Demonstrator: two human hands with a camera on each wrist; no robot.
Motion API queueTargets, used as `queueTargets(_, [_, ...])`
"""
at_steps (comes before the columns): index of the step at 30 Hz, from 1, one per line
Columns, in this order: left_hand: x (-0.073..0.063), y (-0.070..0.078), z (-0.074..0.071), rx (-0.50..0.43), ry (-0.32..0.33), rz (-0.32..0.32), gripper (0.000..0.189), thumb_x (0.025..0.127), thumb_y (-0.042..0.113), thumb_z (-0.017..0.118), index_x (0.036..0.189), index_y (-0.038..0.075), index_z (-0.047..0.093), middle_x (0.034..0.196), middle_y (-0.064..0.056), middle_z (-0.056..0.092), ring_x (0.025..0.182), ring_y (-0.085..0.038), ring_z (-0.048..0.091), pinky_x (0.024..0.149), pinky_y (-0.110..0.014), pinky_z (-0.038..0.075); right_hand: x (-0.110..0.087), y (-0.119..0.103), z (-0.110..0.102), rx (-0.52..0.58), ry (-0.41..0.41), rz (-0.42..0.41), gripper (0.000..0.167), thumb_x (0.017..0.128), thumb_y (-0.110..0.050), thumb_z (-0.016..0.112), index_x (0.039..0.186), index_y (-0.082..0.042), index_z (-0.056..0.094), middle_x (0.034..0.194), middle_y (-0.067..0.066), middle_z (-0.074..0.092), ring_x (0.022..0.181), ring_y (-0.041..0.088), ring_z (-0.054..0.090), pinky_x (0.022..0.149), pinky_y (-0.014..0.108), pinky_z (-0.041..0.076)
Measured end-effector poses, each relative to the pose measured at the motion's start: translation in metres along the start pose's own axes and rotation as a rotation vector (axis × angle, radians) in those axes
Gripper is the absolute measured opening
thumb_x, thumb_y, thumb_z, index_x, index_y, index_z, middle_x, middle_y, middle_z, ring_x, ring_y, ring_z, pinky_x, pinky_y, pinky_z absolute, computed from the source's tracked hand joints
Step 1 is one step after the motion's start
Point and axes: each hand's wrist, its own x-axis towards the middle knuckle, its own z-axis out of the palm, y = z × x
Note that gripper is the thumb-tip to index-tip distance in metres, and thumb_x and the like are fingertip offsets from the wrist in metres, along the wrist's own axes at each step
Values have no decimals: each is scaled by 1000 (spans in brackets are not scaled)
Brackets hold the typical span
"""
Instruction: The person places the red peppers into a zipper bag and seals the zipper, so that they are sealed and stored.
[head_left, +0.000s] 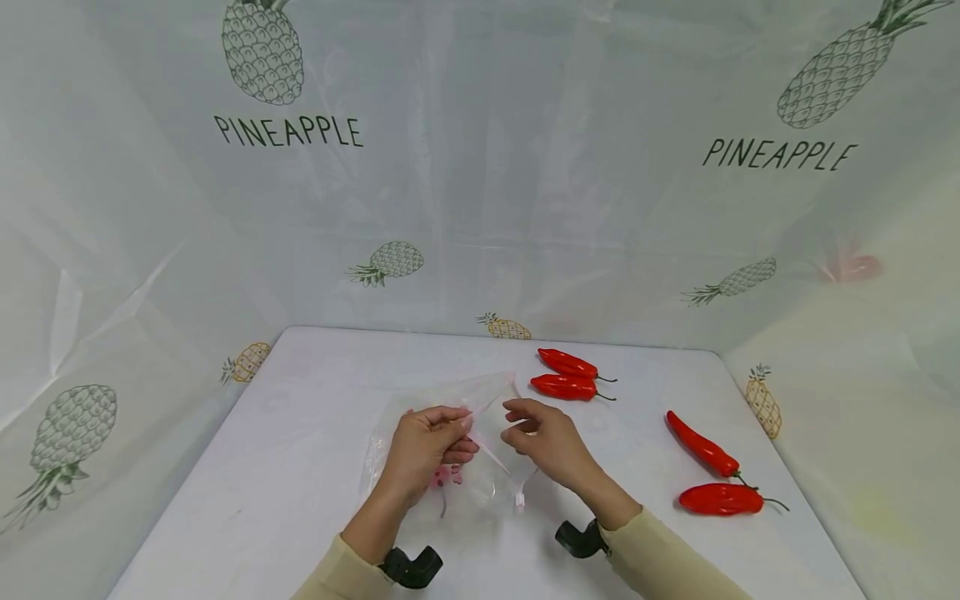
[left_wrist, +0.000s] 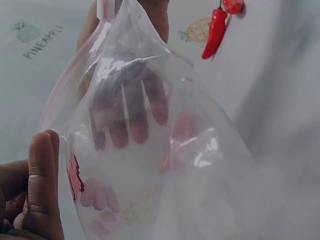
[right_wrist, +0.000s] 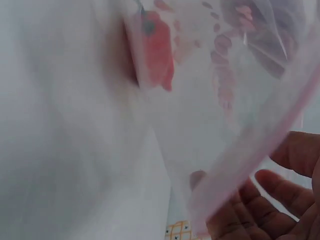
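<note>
A clear zip bag (head_left: 427, 408) with a pink closure strip and a white slider (head_left: 520, 500) is held above the white table. My left hand (head_left: 431, 446) pinches the bag by its pink strip. Close to the strip's other side is my right hand (head_left: 551, 437), its fingers loosely bent and thumb apart from them. Through the film, the left wrist view shows that hand's fingers (left_wrist: 135, 115) pointing down. Red print (left_wrist: 75, 177) marks the bag. In the right wrist view a red chili pepper (right_wrist: 157, 50) shows at the film; whether inside or behind, I cannot tell.
Two red chili peppers (head_left: 566, 387) lie side by side at the back of the table (head_left: 300, 467). Two more, one slim (head_left: 701, 446) and one broader (head_left: 720, 499), lie at the right. Pineapple-printed sheeting (head_left: 480, 183) surrounds the table. Black wrist mounts (head_left: 577, 537) sit under both wrists.
</note>
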Motion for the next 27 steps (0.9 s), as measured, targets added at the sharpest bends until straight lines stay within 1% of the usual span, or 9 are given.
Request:
queueTargets(3, [1, -1, 0, -2, 15, -7, 33, 99, 14, 76, 123, -7, 71, 89, -19, 78, 72, -22, 79, 69, -30, 66, 0, 5, -9, 26, 37, -11, 42, 94, -16, 80, 134, -11, 70, 117, 9, 75, 95, 18, 72, 75, 33, 67])
queueTargets(5, [1, -2, -1, -5, 20, -12, 32, 98, 13, 76, 122, -7, 71, 88, -16, 78, 72, -21, 78, 70, -30, 66, 2, 9, -17, 49, 61, -14, 39, 94, -15, 79, 132, -11, 71, 113, 7, 75, 92, 17, 72, 74, 31, 67])
queueTargets(8, [2, -3, -2, -2, 25, -13, 31, 99, 13, 75, 122, -7, 71, 87, -14, 78, 71, -19, 78, 70, -30, 66, 5, 18, -30, 63, 87, -10, 39, 95, -15, 78, 133, -11, 70, 112, 6, 73, 95, 19, 71, 75, 31, 67])
queueTargets(10, [2, -3, -2, -3, 27, -11, 31, 98, 13, 75, 122, -7, 71, 87, -14, 78, 70, -18, 78, 70, -30, 66, 9, 25, -40, 44, 100, -9, 40, 97, -15, 77, 135, -12, 69, 115, 8, 72, 99, 22, 71, 77, 30, 66])
queueTargets(13, [3, -3, -3, 1, 32, -13, 31, 98, 14, 75, 122, -7, 71, 87, -14, 78, 71, -19, 78, 70, -31, 66, 14, 36, -55, -31, 116, -13, 42, 98, -19, 75, 138, -10, 66, 121, 11, 73, 107, 26, 70, 82, 31, 65])
queueTargets(16, [3, -4, -3, 3, 30, -19, 32, 99, 14, 75, 123, -7, 71, 87, -13, 78, 71, -18, 78, 71, -30, 66, 20, 47, -69, -104, 136, -16, 44, 99, -21, 74, 141, -10, 64, 127, 14, 72, 115, 31, 68, 87, 36, 64])
queueTargets(18, [4, -5, -4, 1, 25, -22, 33, 99, 13, 75, 124, -8, 70, 86, -13, 78, 71, -18, 78, 71, -30, 66, 24, 54, -78, -135, 148, -18, 46, 100, -20, 74, 143, -9, 63, 131, 16, 71, 120, 34, 66, 89, 41, 64])
queueTargets(22, [5, -7, -4, -7, 9, -18, 35, 99, 13, 74, 125, -9, 69, 85, -12, 78, 70, -16, 77, 71, -29, 66, 35, 67, -91, -163, 146, -8, 50, 101, -19, 72, 148, -8, 58, 137, 19, 68, 127, 40, 62, 95, 50, 63])
queueTargets(27, [5, -7, -5, -9, -3, -13, 36, 99, 12, 74, 126, -10, 68, 85, -11, 78, 69, -14, 77, 70, -29, 66, 50, 81, -102, -164, 114, 12, 55, 102, -19, 69, 153, -8, 52, 147, 23, 60, 135, 44, 56, 101, 53, 60])
